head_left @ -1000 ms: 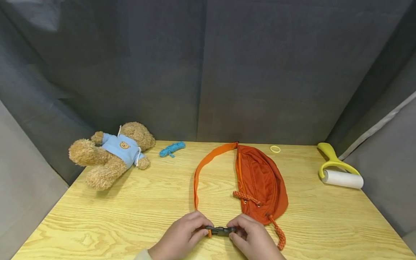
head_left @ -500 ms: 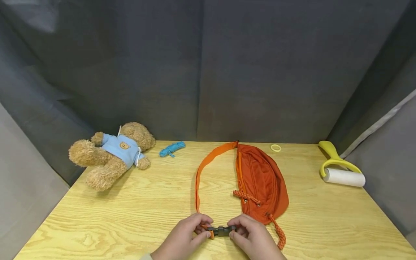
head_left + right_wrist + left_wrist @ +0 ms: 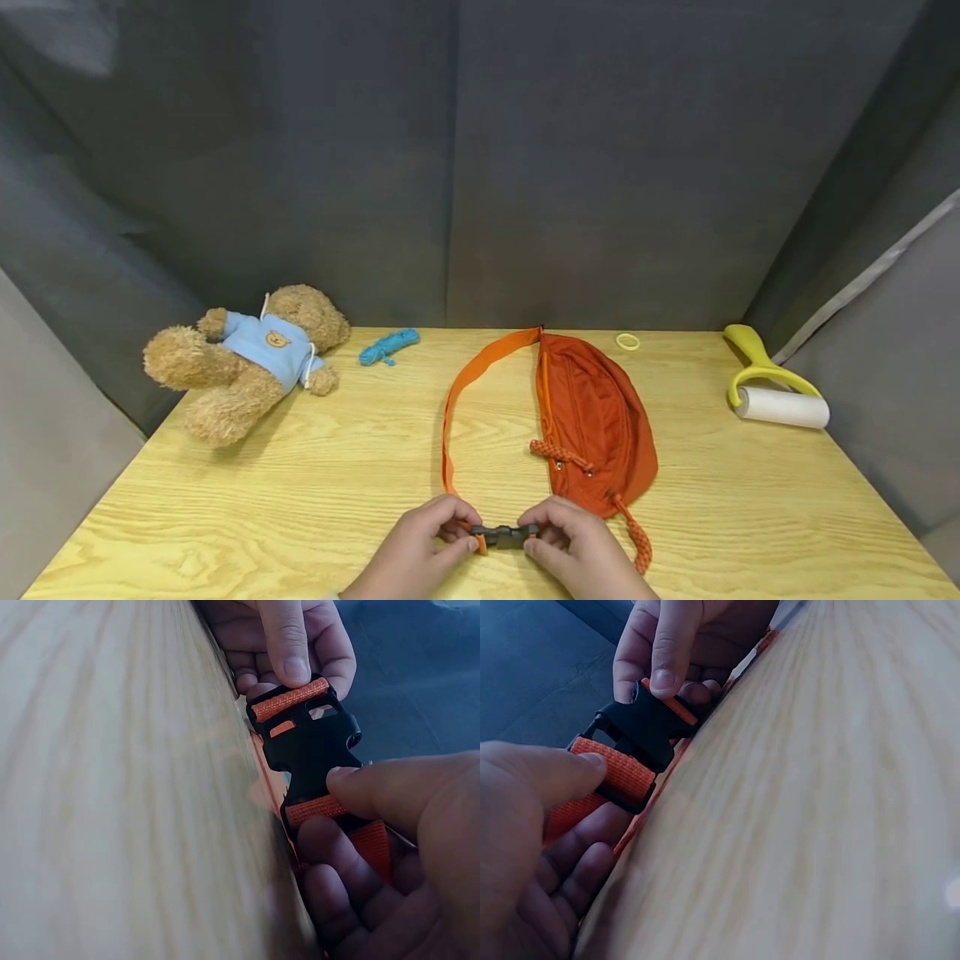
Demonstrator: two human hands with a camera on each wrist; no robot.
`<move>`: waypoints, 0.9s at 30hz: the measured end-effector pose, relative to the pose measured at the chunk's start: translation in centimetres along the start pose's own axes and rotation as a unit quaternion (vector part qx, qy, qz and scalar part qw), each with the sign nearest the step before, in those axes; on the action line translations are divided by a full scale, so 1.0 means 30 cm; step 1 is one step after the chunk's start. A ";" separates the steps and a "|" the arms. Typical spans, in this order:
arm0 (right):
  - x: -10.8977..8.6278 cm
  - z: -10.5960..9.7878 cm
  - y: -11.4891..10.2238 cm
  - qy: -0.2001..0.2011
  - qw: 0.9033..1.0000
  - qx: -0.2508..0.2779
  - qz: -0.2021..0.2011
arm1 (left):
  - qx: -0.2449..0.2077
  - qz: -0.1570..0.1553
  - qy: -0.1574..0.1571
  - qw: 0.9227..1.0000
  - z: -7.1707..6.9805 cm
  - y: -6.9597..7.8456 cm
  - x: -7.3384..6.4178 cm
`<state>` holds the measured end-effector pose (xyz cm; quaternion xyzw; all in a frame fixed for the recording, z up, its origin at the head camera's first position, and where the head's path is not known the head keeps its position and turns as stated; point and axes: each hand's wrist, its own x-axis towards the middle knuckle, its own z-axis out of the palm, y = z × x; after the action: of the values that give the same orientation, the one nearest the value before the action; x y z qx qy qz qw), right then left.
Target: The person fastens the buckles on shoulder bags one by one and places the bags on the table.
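A black side-release buckle [image 3: 504, 536] with its two halves joined lies between my hands, low in the head view. My left hand [image 3: 423, 546] pinches its left end, thumb over the orange webbing [image 3: 622, 769] threaded there. At the other end, my right hand [image 3: 573, 546] grips the buckle between thumb and fingers, as the right wrist view shows. The orange strap [image 3: 489, 358] curves back from the left hand to the top of a rust-orange waist bag [image 3: 609, 417]. Two braided cord pulls hang from the bag; one [image 3: 633, 533] lies right beside the right hand.
A teddy bear [image 3: 258, 358] in a blue hoodie lies at the back left, near a bundle of blue cord [image 3: 388, 346]. Behind the bag is a small yellow ring [image 3: 627, 342]. A yellow-handled lint roller [image 3: 782, 407] lies at the right. Dark curtains [image 3: 600, 167] enclose the wooden table [image 3: 300, 492].
The scene has shifted slightly left in the head view. Both hands stay on the buckle's ends, with only small shifts of the left fingers.
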<state>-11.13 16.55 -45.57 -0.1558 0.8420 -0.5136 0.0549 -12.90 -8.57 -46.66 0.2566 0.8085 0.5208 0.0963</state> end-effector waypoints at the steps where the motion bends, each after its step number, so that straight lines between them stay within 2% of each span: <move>1: 0.001 -0.001 0.001 -0.002 1.000 0.000 -0.006 | -0.001 -0.001 0.001 1.000 -0.002 0.001 -0.001; 5: 0.005 -0.005 0.005 -0.006 1.000 -0.003 -0.025 | -0.006 -0.001 0.001 1.000 -0.008 0.004 0.002; 12: 0.004 -0.012 0.013 -0.016 1.000 0.007 -0.001 | -0.020 0.000 0.000 1.000 -0.004 0.005 0.011; 20: -0.003 -0.029 0.002 -0.014 1.000 -0.005 -0.020 | -0.029 0.008 0.005 1.000 0.002 0.019 0.015; 27: -0.007 -0.018 0.005 -0.022 1.000 0.017 -0.009 | -0.036 -0.001 0.005 0.999 0.004 0.010 0.006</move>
<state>-11.10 17.15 -45.47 -0.1733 0.8305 -0.5246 0.0711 -12.90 -8.30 -46.43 0.2497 0.7898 0.5510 0.1014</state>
